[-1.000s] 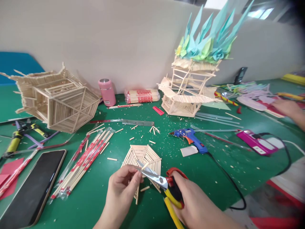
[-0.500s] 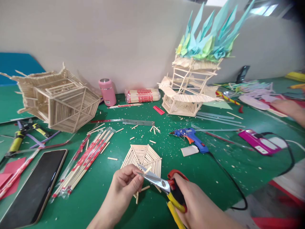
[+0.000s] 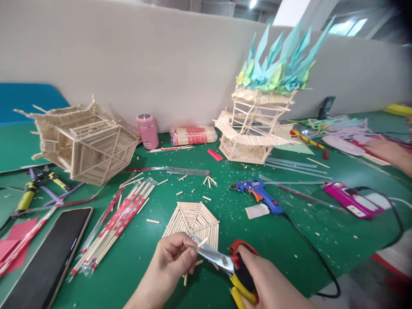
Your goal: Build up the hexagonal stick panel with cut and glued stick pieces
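Observation:
My left hand (image 3: 172, 262) pinches a short wooden stick (image 3: 202, 242) low in the middle of the view. My right hand (image 3: 264, 281) grips scissors (image 3: 222, 259) with red and yellow handles; their blades close around the stick near my left fingertips. Just behind both hands, flat on the green table (image 3: 289, 231), lies a hexagonal panel of glued sticks (image 3: 193, 219).
Packs of wrapped chopsticks (image 3: 116, 221) and a phone (image 3: 48, 257) lie to the left. A blue glue gun (image 3: 257, 193) with its black cord lies to the right. Two stick-built model houses (image 3: 86, 143) (image 3: 254, 128) stand behind. Another person's hand (image 3: 391, 150) is at far right.
The view has tilted up a little, so both hands sit lower in frame. The scissors and stick stay together in the same grip.

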Available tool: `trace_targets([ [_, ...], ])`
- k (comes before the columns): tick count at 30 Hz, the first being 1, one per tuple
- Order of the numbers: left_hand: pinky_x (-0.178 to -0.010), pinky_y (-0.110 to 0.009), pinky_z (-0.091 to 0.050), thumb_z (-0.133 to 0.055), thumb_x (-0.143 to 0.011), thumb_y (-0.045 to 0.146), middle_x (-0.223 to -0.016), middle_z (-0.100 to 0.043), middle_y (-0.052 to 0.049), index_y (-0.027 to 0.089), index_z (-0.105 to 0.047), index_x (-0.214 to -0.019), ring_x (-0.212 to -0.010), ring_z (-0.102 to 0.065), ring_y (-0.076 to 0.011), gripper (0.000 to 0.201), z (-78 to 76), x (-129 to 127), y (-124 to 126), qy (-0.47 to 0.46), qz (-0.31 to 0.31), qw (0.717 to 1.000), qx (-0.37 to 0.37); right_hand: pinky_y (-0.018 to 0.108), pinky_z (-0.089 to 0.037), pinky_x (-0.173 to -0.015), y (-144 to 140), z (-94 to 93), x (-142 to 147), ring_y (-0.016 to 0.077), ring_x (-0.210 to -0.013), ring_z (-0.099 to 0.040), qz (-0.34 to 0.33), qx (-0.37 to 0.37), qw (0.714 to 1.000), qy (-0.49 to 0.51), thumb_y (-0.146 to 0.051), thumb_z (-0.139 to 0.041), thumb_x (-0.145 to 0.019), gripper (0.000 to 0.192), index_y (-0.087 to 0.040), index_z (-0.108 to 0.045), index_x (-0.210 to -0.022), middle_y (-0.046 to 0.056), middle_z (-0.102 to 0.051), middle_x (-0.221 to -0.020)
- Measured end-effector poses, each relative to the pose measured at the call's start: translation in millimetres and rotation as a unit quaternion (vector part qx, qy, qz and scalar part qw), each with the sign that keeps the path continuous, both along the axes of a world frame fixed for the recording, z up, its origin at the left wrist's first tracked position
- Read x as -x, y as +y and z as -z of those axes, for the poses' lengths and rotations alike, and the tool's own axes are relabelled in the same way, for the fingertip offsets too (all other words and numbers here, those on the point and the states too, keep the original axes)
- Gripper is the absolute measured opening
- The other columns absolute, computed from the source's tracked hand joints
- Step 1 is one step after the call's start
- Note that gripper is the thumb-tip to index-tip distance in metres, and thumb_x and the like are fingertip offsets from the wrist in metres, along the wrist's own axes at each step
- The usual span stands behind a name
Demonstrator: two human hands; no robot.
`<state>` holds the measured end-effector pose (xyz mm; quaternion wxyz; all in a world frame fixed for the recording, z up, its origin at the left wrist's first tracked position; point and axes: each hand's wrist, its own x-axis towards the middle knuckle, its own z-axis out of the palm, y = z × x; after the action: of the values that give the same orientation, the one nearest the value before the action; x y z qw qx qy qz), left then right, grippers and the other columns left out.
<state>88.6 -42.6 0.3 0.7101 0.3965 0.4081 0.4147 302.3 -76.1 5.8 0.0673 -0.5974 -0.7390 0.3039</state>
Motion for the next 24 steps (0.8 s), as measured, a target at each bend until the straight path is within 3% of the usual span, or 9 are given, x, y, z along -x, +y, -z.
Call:
trace_targets([
  [5,-0.047,-0.018,-0.029,-0.071,-0.068,0.043,-0.052,-0.052,0.003,0.014,-0.06,-0.065,-0.048,-0.04,-0.0058,0.032,2.2,-2.4,1.6,0.007,-0.044,0.999,-0.003,0.028,-0.044,-0.057,5.8,-9.8,9.0,0.0217,-0.066,-0.061,0.02,0.001,1.0,-0.002,-0.022,-0.056,-0.067,0.026,-0.018,-0.053,-0.093,0.007,-0.065,-0.076],
  [12,-0.04,-0.018,-0.024,-0.073,-0.059,0.052,-0.043,-0.044,0.004,0.014,-0.055,-0.056,-0.039,-0.034,-0.0045,0.042,5.1,2.6,1.2,-0.047,0.027,0.998,0.016,0.029,-0.046,-0.064,-1.7,-12.7,3.2,0.0236,-0.073,-0.063,-0.005,-0.015,1.0,-0.001,-0.019,-0.056,-0.064,0.034,-0.019,-0.052,-0.097,0.007,-0.066,-0.08],
  [19,-0.049,-0.016,-0.032,-0.072,-0.067,0.04,-0.058,-0.056,0.001,0.014,-0.065,-0.068,-0.052,-0.044,-0.0055,0.027,2.6,-2.5,0.3,-0.006,-0.051,0.999,-0.015,0.031,-0.044,-0.058,5.5,-11.8,10.1,0.0237,-0.07,-0.062,0.014,0.03,0.999,-0.02,-0.024,-0.049,-0.069,0.023,-0.019,-0.047,-0.091,0.009,-0.064,-0.078],
  [24,-0.041,-0.017,-0.025,-0.074,-0.062,0.046,-0.047,-0.048,0.004,0.014,-0.061,-0.06,-0.042,-0.035,-0.0045,0.034,2.3,3.8,-0.9,-0.04,0.009,0.999,0.0,0.032,-0.039,-0.054,8.0,-16.3,7.7,0.0235,-0.065,-0.058,-0.032,0.027,0.999,-0.004,-0.026,-0.048,-0.068,0.018,-0.022,-0.039,-0.084,0.008,-0.061,-0.075],
])
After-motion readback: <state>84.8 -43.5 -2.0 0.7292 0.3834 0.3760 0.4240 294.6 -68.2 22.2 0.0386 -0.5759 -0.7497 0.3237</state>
